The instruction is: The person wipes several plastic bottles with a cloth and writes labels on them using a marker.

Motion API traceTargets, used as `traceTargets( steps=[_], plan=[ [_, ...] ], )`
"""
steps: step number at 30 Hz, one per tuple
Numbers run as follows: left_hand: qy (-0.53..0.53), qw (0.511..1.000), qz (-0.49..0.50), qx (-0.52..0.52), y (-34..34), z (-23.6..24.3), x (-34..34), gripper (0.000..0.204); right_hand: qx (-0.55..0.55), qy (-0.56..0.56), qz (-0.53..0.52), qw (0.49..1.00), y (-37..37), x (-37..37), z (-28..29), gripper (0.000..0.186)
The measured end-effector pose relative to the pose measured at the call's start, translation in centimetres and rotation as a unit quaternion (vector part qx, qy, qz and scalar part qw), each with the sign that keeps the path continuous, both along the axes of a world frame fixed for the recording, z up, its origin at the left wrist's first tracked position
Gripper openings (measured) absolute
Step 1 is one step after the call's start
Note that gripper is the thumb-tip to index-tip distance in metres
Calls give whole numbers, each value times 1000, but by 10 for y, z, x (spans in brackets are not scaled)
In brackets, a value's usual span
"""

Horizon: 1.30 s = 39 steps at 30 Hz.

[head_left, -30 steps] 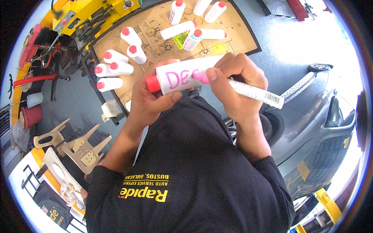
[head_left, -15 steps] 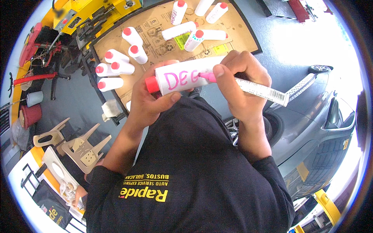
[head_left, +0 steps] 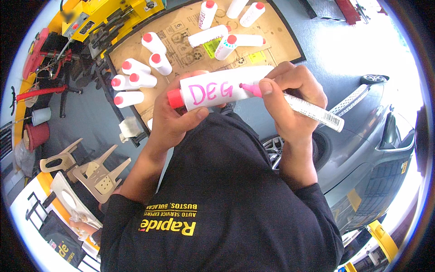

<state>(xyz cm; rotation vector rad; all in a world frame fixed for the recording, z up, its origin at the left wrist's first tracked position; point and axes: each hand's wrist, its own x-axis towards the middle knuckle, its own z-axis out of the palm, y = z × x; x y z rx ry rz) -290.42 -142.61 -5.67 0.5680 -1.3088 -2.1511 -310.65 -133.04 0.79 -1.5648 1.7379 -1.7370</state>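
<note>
My left hand [head_left: 174,111] is wrapped round a white plastic bottle [head_left: 217,90] with a red cap, held sideways with the cap pointing left. Pink handwritten letters run along its side. In my right hand [head_left: 294,97] a white-bodied marker [head_left: 317,112] with a pink front end is pinched between thumb and fingers. Its dark tip is at the bottle's side, just right of the last letter; whether it touches I cannot tell. Beyond my hands, several similar red-capped bottles [head_left: 161,63] stand on a cardboard-covered table [head_left: 181,27], and some others lie on their sides.
A grey car [head_left: 362,149] is at the right. Beige plastic chairs [head_left: 97,174] stand at the left, near a red bucket [head_left: 37,135]. Yellow machinery [head_left: 93,20] borders the table's far left. Another person's hand [head_left: 80,226] shows at the lower left.
The marker and my right hand have shifted right along the bottle, and the last letter now shows uncovered. My left hand keeps its hold, with the bottle moved slightly left.
</note>
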Motion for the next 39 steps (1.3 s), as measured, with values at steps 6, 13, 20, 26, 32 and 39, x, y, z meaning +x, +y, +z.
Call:
traceTargets(
  steps=[6, 13, 20, 26, 32, 39],
  plan=[
    [18, 1000, -5, 23, 2, -3, 1, 69, 27, 7, 1, 1000, 2, -1, -5, 21],
    [21, 1000, -9, 13, 2, -3, 1, 68, 35, -4, -3, 999, -1, 1, -5, 21],
    [23, 1000, 1, 15, 2, 0, 2, 67, 36, 22, -4, 999, 0, 1, -6, 22],
    [18, 1000, -2, 5, 1, -2, 4, 67, 38, 22, 24, 999, 1, 1, -2, 23],
    [11, 1000, 18, -23, 3, 5, 4, 69, 48, 41, -4, 998, -1, 2, 1, 23],
    [12, 999, 6, -35, 0, 1, 8, 67, 63, 70, 17, 995, 3, 3, 7, 22]
  ],
)
